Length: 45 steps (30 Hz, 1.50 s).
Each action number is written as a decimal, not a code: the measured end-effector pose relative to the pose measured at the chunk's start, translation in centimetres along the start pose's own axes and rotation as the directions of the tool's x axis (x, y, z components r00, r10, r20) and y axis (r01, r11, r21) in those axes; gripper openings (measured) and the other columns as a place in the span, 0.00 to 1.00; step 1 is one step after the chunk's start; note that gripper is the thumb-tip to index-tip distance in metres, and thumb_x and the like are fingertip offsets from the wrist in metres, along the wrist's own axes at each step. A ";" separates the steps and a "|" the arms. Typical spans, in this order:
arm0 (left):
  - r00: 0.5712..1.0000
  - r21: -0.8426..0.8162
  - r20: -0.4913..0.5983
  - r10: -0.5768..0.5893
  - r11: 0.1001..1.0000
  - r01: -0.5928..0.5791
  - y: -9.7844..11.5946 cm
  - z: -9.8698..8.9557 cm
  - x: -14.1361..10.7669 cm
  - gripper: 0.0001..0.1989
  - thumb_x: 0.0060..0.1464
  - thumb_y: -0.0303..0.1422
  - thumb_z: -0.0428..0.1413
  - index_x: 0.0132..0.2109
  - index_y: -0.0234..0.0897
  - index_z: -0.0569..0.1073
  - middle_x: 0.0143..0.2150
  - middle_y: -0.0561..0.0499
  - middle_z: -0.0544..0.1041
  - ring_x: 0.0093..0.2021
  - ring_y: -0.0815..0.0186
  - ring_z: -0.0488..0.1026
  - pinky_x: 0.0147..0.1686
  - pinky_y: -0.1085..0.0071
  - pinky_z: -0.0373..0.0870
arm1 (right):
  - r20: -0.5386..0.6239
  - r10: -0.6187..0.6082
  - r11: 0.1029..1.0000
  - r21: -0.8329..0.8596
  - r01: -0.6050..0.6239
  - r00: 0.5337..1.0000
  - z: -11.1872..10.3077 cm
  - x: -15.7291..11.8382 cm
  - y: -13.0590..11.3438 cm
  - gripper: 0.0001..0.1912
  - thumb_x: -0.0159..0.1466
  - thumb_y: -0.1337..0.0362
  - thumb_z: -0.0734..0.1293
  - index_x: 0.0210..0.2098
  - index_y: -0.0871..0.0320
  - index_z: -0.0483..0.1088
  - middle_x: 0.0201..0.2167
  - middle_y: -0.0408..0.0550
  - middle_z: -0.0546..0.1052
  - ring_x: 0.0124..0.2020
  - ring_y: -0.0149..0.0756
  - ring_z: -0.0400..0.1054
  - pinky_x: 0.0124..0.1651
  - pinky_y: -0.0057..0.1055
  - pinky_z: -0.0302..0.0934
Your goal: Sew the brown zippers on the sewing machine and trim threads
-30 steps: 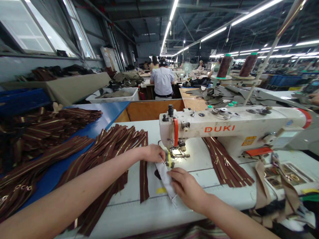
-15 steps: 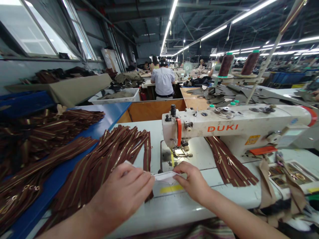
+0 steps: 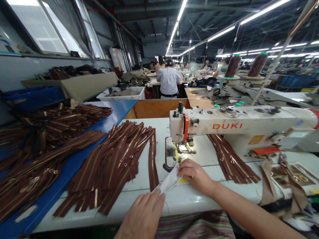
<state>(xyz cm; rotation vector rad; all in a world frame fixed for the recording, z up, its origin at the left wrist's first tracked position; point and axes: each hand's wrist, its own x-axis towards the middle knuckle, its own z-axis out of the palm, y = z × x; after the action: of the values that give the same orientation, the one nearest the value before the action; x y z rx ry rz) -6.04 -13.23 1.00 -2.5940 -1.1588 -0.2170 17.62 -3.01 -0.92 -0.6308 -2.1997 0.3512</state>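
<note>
A narrow strip of white cloth (image 3: 169, 181) is stretched at a slant between my two hands, just in front of the needle area of a white sewing machine (image 3: 204, 122). My left hand (image 3: 144, 212) is closed on its lower end at the table's front edge. The fingers of my right hand (image 3: 193, 174) pinch the upper end close to the needle plate (image 3: 170, 152). A single brown zipper (image 3: 153, 159) lies left of the plate, beside a fanned pile of brown zippers (image 3: 112, 159). More zippers (image 3: 231, 159) lie under the machine's arm.
Further zipper bundles (image 3: 45, 152) cover a blue table (image 3: 122, 108) at the left. A parts tray (image 3: 290, 179) with beige straps stands at the right. Thread cones (image 3: 233, 66) rise behind the machine. A person (image 3: 168, 79) in a light shirt sits ahead, back turned.
My left hand has moved down and toward me, turning the white strip from nearly level to slanted. My right hand has shifted slightly right. The camera view has swung a little left.
</note>
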 end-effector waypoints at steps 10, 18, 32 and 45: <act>0.915 -0.182 0.361 -0.178 0.949 0.256 1.1 -0.5 7.4 0.15 0.57 0.17 0.44 0.38 0.34 0.73 0.38 0.46 0.75 0.41 0.57 0.73 0.41 0.61 0.72 | 0.272 0.162 0.982 0.046 -0.181 0.949 -2.4 0.7 0.3 0.07 0.63 0.67 0.66 0.37 0.56 0.78 0.36 0.50 0.77 0.41 0.36 0.68 0.47 0.34 0.61; 0.816 -0.416 0.464 -0.344 0.729 0.543 -0.4 -0.5 8.0 0.09 0.59 0.26 0.49 0.35 0.37 0.73 0.35 0.50 0.78 0.37 0.62 0.75 0.37 0.69 0.66 | 0.290 0.250 0.943 0.143 -0.300 0.924 -1.8 1.6 1.4 0.08 0.63 0.70 0.65 0.33 0.57 0.77 0.31 0.46 0.79 0.35 0.32 0.69 0.46 0.31 0.59; 0.682 -0.644 0.688 -0.248 0.225 0.731 0.2 0.5 11.8 0.10 0.50 0.21 0.50 0.33 0.40 0.58 0.17 0.64 0.63 0.15 0.69 0.69 0.13 0.78 0.61 | 0.095 0.492 0.849 0.168 -0.501 0.866 0.4 2.2 1.5 0.09 0.55 0.78 0.64 0.27 0.59 0.69 0.22 0.38 0.70 0.25 0.28 0.63 0.29 0.22 0.55; 0.959 -0.520 0.258 -0.115 0.820 0.239 -2.1 0.6 11.1 0.05 0.52 0.29 0.58 0.39 0.38 0.73 0.39 0.50 0.74 0.45 0.59 0.70 0.47 0.61 0.67 | 0.082 0.396 0.914 0.062 -0.401 0.915 0.4 2.4 1.9 0.10 0.53 0.80 0.66 0.27 0.59 0.70 0.26 0.42 0.73 0.32 0.32 0.66 0.38 0.26 0.59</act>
<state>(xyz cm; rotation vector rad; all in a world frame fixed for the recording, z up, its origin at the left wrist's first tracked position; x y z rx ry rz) -0.22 -3.95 3.66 -3.0587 -1.6246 -0.3615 16.65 -0.12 -0.49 -1.0410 -2.0989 0.6750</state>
